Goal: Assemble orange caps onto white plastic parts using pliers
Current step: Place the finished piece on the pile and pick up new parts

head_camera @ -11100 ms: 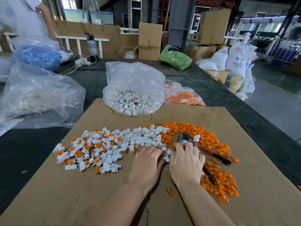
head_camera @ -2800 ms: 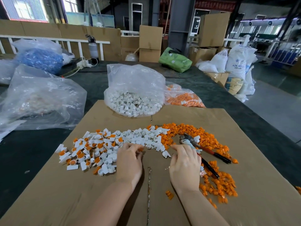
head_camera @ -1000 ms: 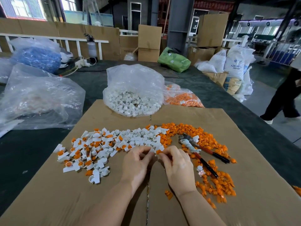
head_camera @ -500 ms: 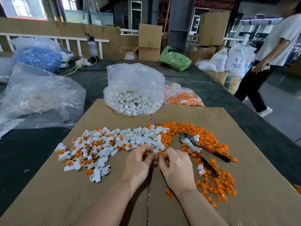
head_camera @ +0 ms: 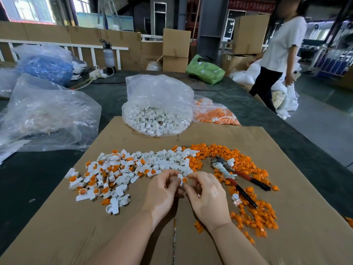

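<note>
Working from the biggest thing down: my cardboard sheet [head_camera: 286, 169] lies flat over a dark table [head_camera: 28, 178] in a warehouse stacked with boxes, and a person in a white shirt [head_camera: 282, 44] walks past on the right. At the sheet's far edge sits a clear bag of white plastic parts [head_camera: 156, 119], with a bag of orange caps [head_camera: 217, 117] just beside it. Loose white parts [head_camera: 164, 159] and loose orange caps [head_camera: 235, 155] are spread before me, and assembled pieces [head_camera: 95, 178] lie on the left. The red-handled pliers [head_camera: 235, 173] rest untouched among the caps.

My left hand [head_camera: 162, 192] and right hand [head_camera: 208, 196] meet over the sheet's middle, fingertips pinched narrow on one white part [head_camera: 180, 176] with an orange cap [head_camera: 184, 180] seated in it. I judge it light, stiff and slippery, so I should pinch the white body by its flat sides and keep off the cap.
</note>
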A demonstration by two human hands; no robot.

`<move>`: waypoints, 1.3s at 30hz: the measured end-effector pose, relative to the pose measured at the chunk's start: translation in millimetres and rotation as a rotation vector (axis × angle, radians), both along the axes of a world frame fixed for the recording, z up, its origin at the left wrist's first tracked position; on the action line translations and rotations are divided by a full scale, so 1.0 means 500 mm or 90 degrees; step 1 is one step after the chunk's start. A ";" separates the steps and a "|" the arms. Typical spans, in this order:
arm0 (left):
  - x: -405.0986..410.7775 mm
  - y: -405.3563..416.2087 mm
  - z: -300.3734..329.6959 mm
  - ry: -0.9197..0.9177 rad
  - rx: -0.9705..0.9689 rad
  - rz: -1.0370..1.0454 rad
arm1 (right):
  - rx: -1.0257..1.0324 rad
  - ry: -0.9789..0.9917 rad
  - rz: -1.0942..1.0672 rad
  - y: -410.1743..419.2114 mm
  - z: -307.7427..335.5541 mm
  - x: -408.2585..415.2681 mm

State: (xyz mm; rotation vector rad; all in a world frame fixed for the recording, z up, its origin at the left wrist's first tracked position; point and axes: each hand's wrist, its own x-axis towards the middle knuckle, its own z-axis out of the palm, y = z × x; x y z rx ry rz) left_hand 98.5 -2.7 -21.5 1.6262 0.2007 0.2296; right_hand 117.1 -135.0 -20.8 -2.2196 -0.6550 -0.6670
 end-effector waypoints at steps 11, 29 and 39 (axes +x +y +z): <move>0.005 0.002 -0.008 -0.003 0.018 -0.017 | -0.015 -0.008 0.030 -0.002 0.002 0.003; 0.011 0.001 0.001 -0.002 0.043 -0.026 | -0.027 0.001 0.020 0.000 0.006 0.003; 0.009 -0.003 0.008 -0.002 0.023 -0.027 | -0.035 -0.006 0.029 -0.001 0.004 0.005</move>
